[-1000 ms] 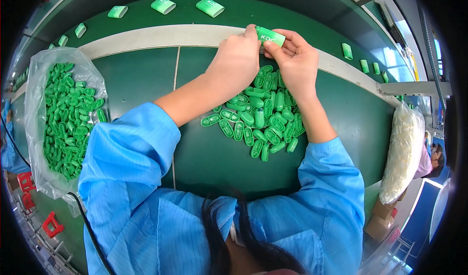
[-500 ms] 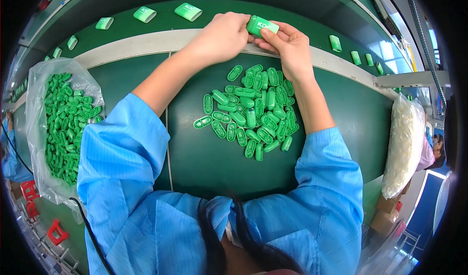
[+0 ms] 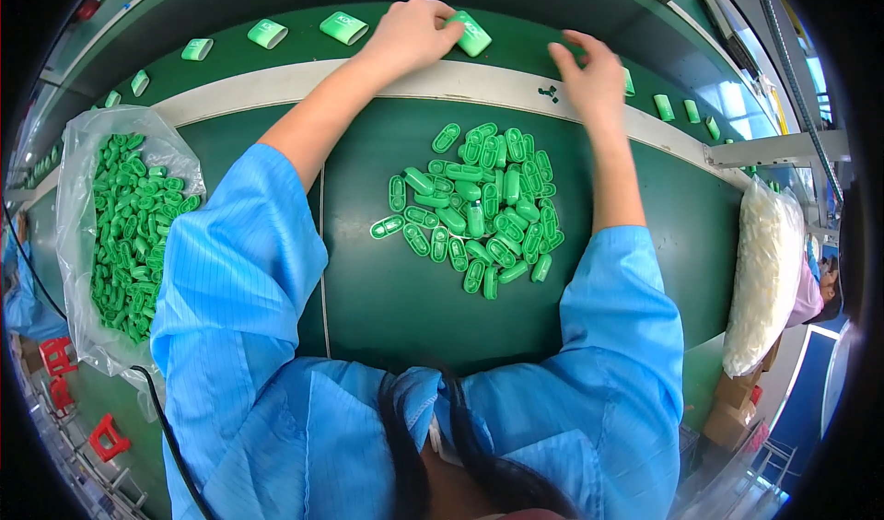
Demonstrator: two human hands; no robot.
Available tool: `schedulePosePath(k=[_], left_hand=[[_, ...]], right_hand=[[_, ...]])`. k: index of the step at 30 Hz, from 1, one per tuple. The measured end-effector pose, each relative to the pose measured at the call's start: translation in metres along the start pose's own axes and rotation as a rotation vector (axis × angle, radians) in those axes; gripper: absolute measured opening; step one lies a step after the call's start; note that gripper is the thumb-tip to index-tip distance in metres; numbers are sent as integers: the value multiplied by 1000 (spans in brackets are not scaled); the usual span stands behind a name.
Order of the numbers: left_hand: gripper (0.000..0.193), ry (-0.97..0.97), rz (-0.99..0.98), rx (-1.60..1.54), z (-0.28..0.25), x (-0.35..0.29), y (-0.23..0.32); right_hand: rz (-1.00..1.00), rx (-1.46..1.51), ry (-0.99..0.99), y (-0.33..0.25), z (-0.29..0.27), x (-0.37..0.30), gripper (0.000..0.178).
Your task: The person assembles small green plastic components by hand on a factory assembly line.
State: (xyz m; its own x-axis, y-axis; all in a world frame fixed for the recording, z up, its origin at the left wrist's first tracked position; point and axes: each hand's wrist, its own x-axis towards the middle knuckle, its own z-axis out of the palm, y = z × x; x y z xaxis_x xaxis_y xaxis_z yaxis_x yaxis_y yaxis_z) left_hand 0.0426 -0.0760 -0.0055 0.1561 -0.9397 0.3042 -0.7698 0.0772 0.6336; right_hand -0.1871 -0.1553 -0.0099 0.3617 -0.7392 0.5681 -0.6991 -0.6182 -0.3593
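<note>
My left hand point(image 3: 414, 34) reaches over the far strip, its fingertips at the left edge of a light-green flat plastic case point(image 3: 473, 35) with white lettering. My right hand point(image 3: 595, 76) is open, thumb and fingers apart, with nothing between them. Just beyond its wrist, another green case point(image 3: 629, 82) is partly hidden by the hand. Between my forearms lies a loose pile of small oval green plastic caps point(image 3: 488, 202), some hollow side up and others rounded side up.
A row of similar cases point(image 3: 343, 28) lies along the far green belt point(image 3: 405, 13), behind a pale rail point(image 3: 276, 85). At left stands a clear bag point(image 3: 78, 244) full of green caps. A bag of whitish pieces point(image 3: 764, 276) stands at right.
My right hand has let go of the case and moved right. My left hand has carried the case a little farther out and left, over the belt. The other belt cases have shifted slightly left.
</note>
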Motion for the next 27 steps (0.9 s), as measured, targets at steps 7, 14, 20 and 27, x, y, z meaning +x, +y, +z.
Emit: schedulePosePath(k=[7,14,20,27], left_hand=[[27,-56,114,89,-36,-45,16],[17,-293,181,36,-38,-97,41],[22,-337,112,-15,-33,-77,47],[36,-340,-255,-782,-15,-48,22]], right_hand=[[218,-390,-18,78,-21,-1,47],[341,-269,-111,82,-20,8,49],[289,-323,-245,43,-39,15,47],[298,769,-451,-53,-22,-15,33]])
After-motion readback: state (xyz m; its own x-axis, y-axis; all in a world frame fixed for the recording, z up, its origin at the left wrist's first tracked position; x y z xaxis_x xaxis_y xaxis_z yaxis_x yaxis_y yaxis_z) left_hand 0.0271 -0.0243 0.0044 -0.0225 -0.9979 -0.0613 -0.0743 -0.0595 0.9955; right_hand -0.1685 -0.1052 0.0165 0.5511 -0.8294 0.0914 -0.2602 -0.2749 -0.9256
